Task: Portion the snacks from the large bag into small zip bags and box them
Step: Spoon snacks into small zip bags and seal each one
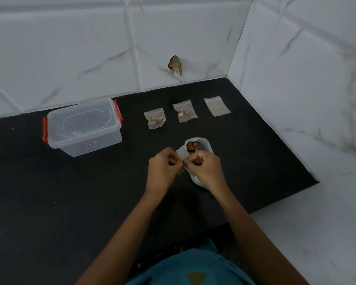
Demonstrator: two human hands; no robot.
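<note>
Walls (pixel 193 38): white marble-look tiles with grey veins, meeting in a corner behind and right of the box; a torn brown patch (pixel 175 65) mars the back wall.
Counter (pixel 49 192): matte black slab, flat, its right edge cut at an angle well right of the box.
Box (pixel 83 127): clear plastic, rectangular, lid on, red clips at both ends; a small sticker on the front wall, its writing too small to read.
Large bag (pixel 201 145): white crinkled plastic, mouth open, brown and tan snacks (pixel 193 146) showing inside; it stands right of the box and nearer the person.
Left hand (pixel 162 169): fingers curled, pinching the bag's near rim.
Right hand (pixel 206 169): fingers curled, pinching the same rim, touching the left.
Filled zip bags: two small clear ones, first (pixel 154 118) just right of the box, second (pixel 184 111) beyond it.
Empty zip bag (pixel 217 106): flat, farthest right of the box.
</note>
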